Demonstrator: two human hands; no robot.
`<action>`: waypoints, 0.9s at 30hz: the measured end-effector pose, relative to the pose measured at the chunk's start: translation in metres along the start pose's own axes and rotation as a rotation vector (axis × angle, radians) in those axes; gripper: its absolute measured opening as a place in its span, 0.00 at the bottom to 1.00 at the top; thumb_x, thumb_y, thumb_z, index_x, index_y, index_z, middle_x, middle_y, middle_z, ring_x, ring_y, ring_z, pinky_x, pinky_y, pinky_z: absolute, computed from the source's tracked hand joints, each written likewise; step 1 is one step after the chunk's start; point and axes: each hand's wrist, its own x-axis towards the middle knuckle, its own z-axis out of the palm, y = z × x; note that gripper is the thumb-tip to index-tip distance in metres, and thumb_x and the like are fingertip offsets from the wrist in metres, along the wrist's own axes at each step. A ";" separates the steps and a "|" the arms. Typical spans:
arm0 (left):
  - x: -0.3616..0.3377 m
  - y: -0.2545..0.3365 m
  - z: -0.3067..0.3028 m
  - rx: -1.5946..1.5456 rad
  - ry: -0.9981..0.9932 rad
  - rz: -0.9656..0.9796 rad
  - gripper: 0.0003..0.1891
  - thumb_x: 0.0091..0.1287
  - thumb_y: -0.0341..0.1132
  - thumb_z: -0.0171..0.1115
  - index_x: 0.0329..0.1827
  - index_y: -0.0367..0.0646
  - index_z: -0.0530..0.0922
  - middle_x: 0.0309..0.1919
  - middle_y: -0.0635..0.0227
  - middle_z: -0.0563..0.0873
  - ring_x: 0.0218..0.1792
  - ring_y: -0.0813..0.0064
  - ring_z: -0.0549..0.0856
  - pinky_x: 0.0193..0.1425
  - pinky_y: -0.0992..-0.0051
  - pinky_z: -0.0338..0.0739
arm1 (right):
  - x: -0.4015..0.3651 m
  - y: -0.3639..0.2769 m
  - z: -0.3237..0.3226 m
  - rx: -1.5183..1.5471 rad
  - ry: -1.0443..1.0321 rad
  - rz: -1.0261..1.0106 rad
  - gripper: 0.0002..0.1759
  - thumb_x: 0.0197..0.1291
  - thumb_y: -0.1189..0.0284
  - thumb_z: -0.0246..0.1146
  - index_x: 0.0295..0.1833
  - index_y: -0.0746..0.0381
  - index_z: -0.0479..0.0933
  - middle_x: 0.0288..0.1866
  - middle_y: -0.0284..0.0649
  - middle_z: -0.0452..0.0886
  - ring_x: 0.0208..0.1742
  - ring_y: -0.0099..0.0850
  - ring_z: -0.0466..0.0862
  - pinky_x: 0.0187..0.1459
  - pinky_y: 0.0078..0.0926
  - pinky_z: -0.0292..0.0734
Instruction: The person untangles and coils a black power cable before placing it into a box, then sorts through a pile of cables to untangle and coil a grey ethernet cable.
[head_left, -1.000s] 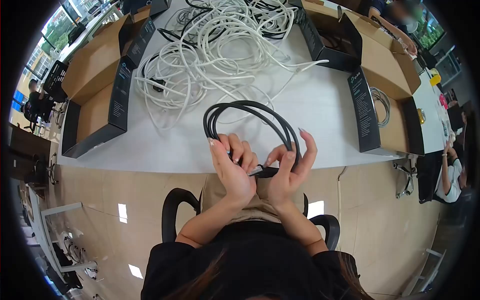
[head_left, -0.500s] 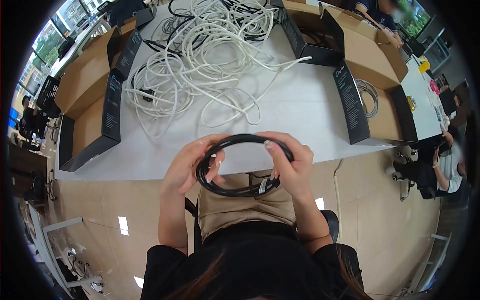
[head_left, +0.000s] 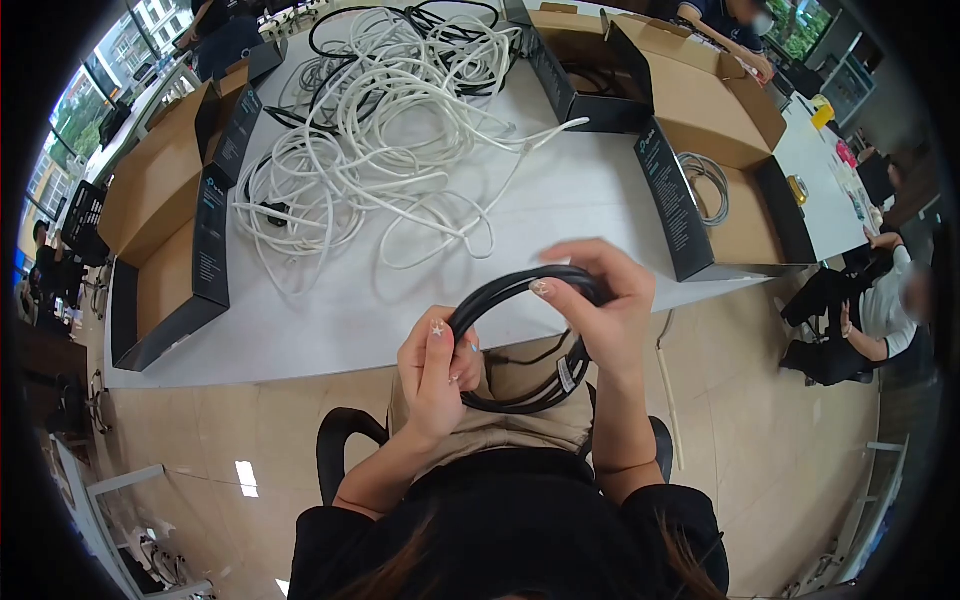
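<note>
The left hand (head_left: 430,375) closes its thumb and bent fingers round the left side of a coil of black cable (head_left: 495,296). The right hand (head_left: 607,305) grips the coil's upper right, thumb laid across the strands, its other fingers raised, spread a little and partly blurred. The coil hangs in the air over the lap, at the middle of the table's near edge, with a loose stretch crossing behind its ring. A white label (head_left: 566,375) wraps its lower right side (there is print on it, too small to read).

Beyond the hands, the white table (head_left: 590,215) carries a tangled heap of white and black cables (head_left: 385,157), which runs from the middle back to the far edge; a black piece (head_left: 275,213) sits at its left side. By the near left corner stands an open black box (head_left: 210,250), brown inside, its wall printed in small pale text that cannot be made out. By the near right corner another open box (head_left: 672,205) holds a coil of grey cable (head_left: 720,190); its black wall bears a light blue logo, seemingly "tp-link", above illegible lines. Behind that, towards the far right corner, a third box (head_left: 610,112) holds dark cable.
</note>
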 end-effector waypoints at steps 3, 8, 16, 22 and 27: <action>0.005 0.000 0.002 -0.054 0.103 -0.026 0.17 0.73 0.47 0.39 0.32 0.43 0.66 0.13 0.82 0.56 0.12 0.91 0.52 0.13 0.86 0.45 | -0.001 0.014 -0.004 0.501 0.103 0.109 0.20 0.61 0.67 0.56 0.53 0.70 0.69 0.32 0.40 0.74 0.23 0.21 0.75 0.25 0.14 0.72; 0.011 -0.003 0.004 -0.132 0.188 0.030 0.17 0.73 0.47 0.39 0.34 0.42 0.66 0.15 0.80 0.57 0.13 0.91 0.53 0.14 0.86 0.45 | -0.016 0.031 -0.002 0.707 0.176 0.341 0.45 0.62 0.40 0.34 0.63 0.72 0.58 0.44 0.49 0.76 0.38 0.33 0.81 0.39 0.23 0.78; 0.017 -0.004 0.008 -0.104 0.282 0.052 0.18 0.73 0.49 0.38 0.32 0.45 0.64 0.15 0.80 0.57 0.13 0.90 0.54 0.15 0.86 0.46 | -0.034 0.035 0.013 0.242 0.101 0.133 0.50 0.58 0.34 0.32 0.60 0.73 0.64 0.40 0.50 0.79 0.41 0.35 0.77 0.48 0.35 0.69; 0.008 -0.026 0.008 0.034 -0.081 0.104 0.16 0.73 0.43 0.37 0.32 0.41 0.64 0.16 0.74 0.63 0.14 0.87 0.57 0.18 0.84 0.55 | -0.032 0.010 -0.017 -0.040 0.038 0.125 0.12 0.54 0.72 0.64 0.41 0.69 0.76 0.23 0.33 0.72 0.28 0.21 0.75 0.32 0.22 0.69; 0.020 -0.010 -0.002 0.246 -0.559 -0.220 0.34 0.69 0.55 0.31 0.29 0.30 0.74 0.19 0.59 0.79 0.21 0.71 0.80 0.32 0.76 0.74 | -0.033 -0.002 -0.048 -0.555 -0.073 -0.026 0.10 0.49 0.75 0.65 0.40 0.59 0.78 0.18 0.39 0.74 0.17 0.29 0.76 0.22 0.24 0.68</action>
